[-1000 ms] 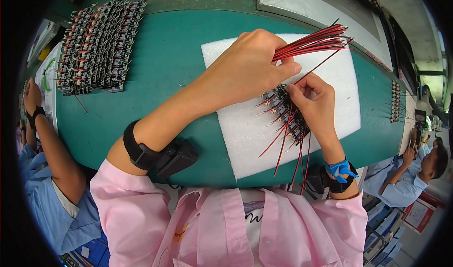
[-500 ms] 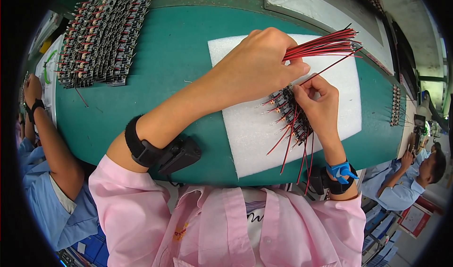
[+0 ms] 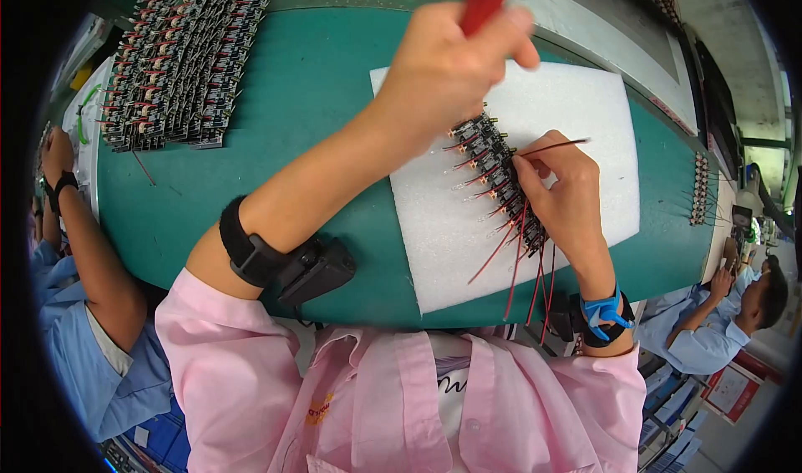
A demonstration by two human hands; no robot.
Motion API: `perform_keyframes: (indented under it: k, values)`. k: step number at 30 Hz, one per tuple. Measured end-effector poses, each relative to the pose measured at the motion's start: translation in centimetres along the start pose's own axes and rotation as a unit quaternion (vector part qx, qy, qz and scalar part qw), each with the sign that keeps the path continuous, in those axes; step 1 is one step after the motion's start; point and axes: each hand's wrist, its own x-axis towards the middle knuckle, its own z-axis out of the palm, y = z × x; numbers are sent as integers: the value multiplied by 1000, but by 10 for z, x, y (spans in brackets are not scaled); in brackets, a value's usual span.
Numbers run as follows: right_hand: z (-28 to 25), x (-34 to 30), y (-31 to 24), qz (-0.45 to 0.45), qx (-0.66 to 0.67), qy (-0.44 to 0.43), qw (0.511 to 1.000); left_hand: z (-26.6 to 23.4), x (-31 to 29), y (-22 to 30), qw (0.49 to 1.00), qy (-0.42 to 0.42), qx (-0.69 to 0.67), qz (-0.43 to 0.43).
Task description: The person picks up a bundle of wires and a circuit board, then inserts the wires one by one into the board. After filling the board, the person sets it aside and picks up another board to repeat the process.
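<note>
My left hand (image 3: 455, 68) is closed round a bundle of red wires (image 3: 487, 1), smeared by motion, above the far part of the white foam sheet (image 3: 585, 97). On that sheet lies a strip of small black circuit boards (image 3: 493, 175), slanting from far left to near right. My right hand (image 3: 568, 189) rests at the strip's right side, thumb and forefinger pinching a thin dark red wire (image 3: 558, 145) whose free end points right. Several red and black wires (image 3: 516, 264) trail from the strip's near end toward me.
Rows of stacked circuit boards (image 3: 180, 68) stand at the far left of the green table (image 3: 317, 55). Another board strip (image 3: 699, 189) lies at the right edge. Co-workers in blue sit on both sides; one's arm (image 3: 96, 247) is at the left. A pale ledge (image 3: 601, 30) borders the back.
My left hand has moved up and away with the wire bundle, uncovering the strip's far end. The wire in my right hand has swung from pointing up-right to nearly level.
</note>
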Motion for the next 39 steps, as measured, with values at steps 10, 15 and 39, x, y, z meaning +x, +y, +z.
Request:
perform_keyframes:
  k: [10, 15, 39]
  values:
    - [-24, 5, -11, -123, -127, -69, 982, -14, 16, -25, 966, 2, -251, -66]
    - [-30, 34, -18, 25, 77, -90, 993, 15, 16, -30, 974, 26, -211, -75]
    - [-26, 43, -5, 177, 385, -139, 895, 14, 6, -14, 999, 23, -30, -26]
